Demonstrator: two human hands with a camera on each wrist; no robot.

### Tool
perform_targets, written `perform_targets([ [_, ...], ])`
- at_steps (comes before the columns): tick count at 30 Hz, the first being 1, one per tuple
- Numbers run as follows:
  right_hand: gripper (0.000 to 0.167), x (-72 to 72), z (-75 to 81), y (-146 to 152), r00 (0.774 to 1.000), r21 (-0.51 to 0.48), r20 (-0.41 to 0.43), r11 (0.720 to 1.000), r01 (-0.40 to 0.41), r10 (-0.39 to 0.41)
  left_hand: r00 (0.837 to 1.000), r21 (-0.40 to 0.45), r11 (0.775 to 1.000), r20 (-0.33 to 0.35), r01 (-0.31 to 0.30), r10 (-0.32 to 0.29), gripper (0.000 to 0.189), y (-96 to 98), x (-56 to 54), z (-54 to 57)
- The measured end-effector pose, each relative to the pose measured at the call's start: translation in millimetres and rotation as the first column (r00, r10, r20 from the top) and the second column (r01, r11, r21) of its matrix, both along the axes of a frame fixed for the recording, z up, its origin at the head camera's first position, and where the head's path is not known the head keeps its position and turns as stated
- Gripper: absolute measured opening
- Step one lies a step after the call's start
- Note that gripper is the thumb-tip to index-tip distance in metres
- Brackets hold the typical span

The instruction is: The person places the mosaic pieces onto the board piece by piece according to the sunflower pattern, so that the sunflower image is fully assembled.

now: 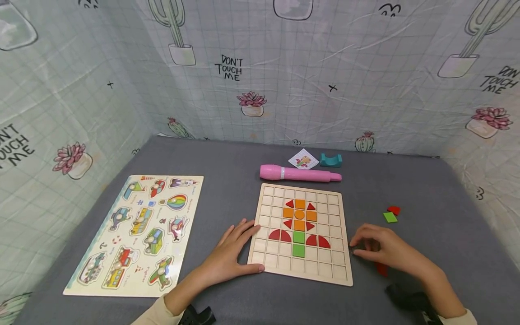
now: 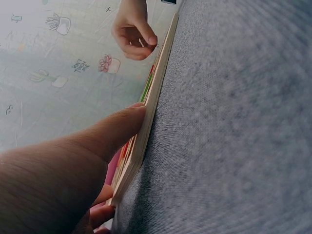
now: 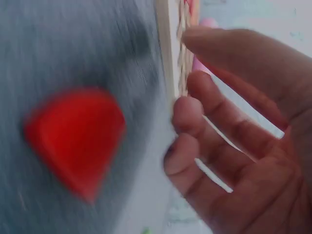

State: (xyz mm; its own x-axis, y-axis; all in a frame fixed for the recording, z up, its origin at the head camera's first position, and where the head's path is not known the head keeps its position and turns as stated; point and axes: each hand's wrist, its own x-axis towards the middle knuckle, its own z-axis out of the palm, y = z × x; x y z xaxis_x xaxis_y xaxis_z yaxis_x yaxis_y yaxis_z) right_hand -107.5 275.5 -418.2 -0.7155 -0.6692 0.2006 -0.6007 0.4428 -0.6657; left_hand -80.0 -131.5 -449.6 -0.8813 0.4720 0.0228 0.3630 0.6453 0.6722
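Note:
A square wooden grid board [image 1: 337, 266] lies in the head view, bearing a pattern of orange, red and green pieces around an orange circle [image 1: 299, 215]. My left hand [image 1: 231, 253] rests along its left side, thumb at the near corner and fingertips touching the edge. Just beyond the right edge hovers my right hand [image 1: 382, 246], fingers loosely bent and thumb apart from them, with nothing visible between them in the right wrist view. Partly hidden beneath it is a red piece [image 1: 382, 269]; the right wrist view shows a red quarter-circle-like piece [image 3: 80, 141] on the cloth.
A green diamond [image 1: 390, 217] and a red piece [image 1: 394, 210] lie right of the board. Behind the board are a pink pen-like tube [image 1: 300, 174], a pattern card [image 1: 304, 159] and a teal stand [image 1: 331, 160]. A vehicle puzzle board [image 1: 134, 239] lies left.

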Motion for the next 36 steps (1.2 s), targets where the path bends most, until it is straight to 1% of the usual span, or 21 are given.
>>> perform_targets([
  [3, 0.023, -1.5, -1.0, 12, 0.999, 0.01, 0.032, 0.999, -0.041, 0.041, 1.0, 0.001, 1.0, -0.001, 0.0, 0.0, 0.092, -0.1, 0.5, -0.8],
  [6, 0.022, -2.5, -1.7, 24, 0.992, 0.022, 0.088, 0.996, -0.089, 0.087, 1.0, 0.003, 1.0, -0.001, -0.001, 0.001, 0.092, -0.2, 1.0, -1.4],
  [8, 0.022, -2.9, -2.3, 30, 0.986, 0.029, 0.129, 0.994, -0.108, 0.104, 1.0, 0.007, 1.0, 0.001, -0.001, 0.001, 0.092, -0.3, 1.1, -1.6],
  [13, 0.026, -2.3, -1.9, 41, 0.966, 0.031, 0.236, 0.993, -0.116, 0.106, 1.0, 0.008, 1.0, 0.006, -0.002, 0.002, 0.092, -0.1, 0.8, -2.0],
  [16, 0.026, -1.5, -1.6, 43, 0.954, 0.028, 0.281, 0.992, -0.119, 0.107, 1.0, 0.005, 1.0, 0.009, -0.001, 0.001, 0.092, -0.1, 0.5, -2.6],
  [21, 0.021, -1.4, -0.7, 44, 0.936, 0.023, 0.339, 0.993, -0.112, 0.098, 1.0, 0.004, 1.0, 0.016, -0.001, 0.001, 0.092, -0.9, 1.0, -3.6],
  [24, 0.02, -2.1, 0.2, 42, 0.941, 0.04, 0.331, 0.995, -0.094, 0.076, 1.0, 0.011, 1.0, 0.016, -0.001, 0.001, 0.092, -1.5, 1.3, -4.0],
  [30, 0.02, -4.2, 2.8, 39, 0.964, 0.114, 0.267, 0.992, -0.049, 0.017, 1.0, 0.011, 1.0, 0.008, -0.008, 0.007, 0.092, -2.1, 1.0, -3.8],
  [32, 0.02, -4.5, 3.6, 38, 0.97, 0.134, 0.245, 0.99, -0.045, 0.011, 1.0, 0.011, 1.0, 0.008, -0.009, 0.009, 0.092, -1.9, 0.8, -3.4],
  [34, 0.022, -4.9, 3.5, 38, 0.981, 0.149, 0.194, 0.988, -0.042, 0.013, 1.0, 0.013, 1.0, 0.007, -0.008, 0.008, 0.092, -1.6, 0.5, -3.0],
  [36, 0.025, -5.2, 3.1, 39, 0.992, 0.16, 0.126, 0.987, -0.032, 0.012, 1.0, 0.012, 1.0, 0.006, -0.006, 0.006, 0.092, -1.2, 0.2, -2.7],
])
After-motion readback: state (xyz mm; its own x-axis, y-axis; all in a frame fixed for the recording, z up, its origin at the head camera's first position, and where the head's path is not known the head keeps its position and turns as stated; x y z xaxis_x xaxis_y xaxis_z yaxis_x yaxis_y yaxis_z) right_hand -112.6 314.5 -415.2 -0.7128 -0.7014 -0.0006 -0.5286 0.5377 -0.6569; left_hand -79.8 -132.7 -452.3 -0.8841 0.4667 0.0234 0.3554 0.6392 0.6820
